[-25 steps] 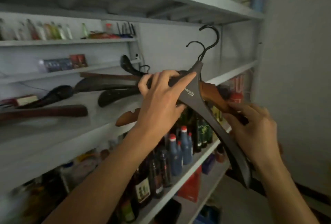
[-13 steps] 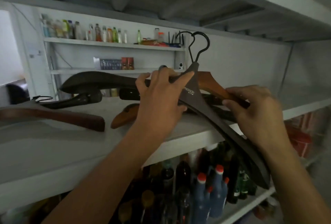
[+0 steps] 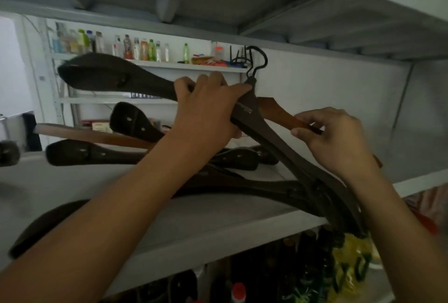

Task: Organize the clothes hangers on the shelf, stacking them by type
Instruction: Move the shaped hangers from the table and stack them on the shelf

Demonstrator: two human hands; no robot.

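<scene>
Left hand grips dark hanger, right hand pinches brown hanger; shelf pile unsorted (early stage).

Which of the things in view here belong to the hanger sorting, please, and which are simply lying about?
Part of the job:
- dark hanger held up by the left hand
- light brown hanger pinched by the right hand
- dark hangers on the shelf
- shelf

Just lying about:
- small bottles on the back shelf
- bottles on the lower shelf
</scene>
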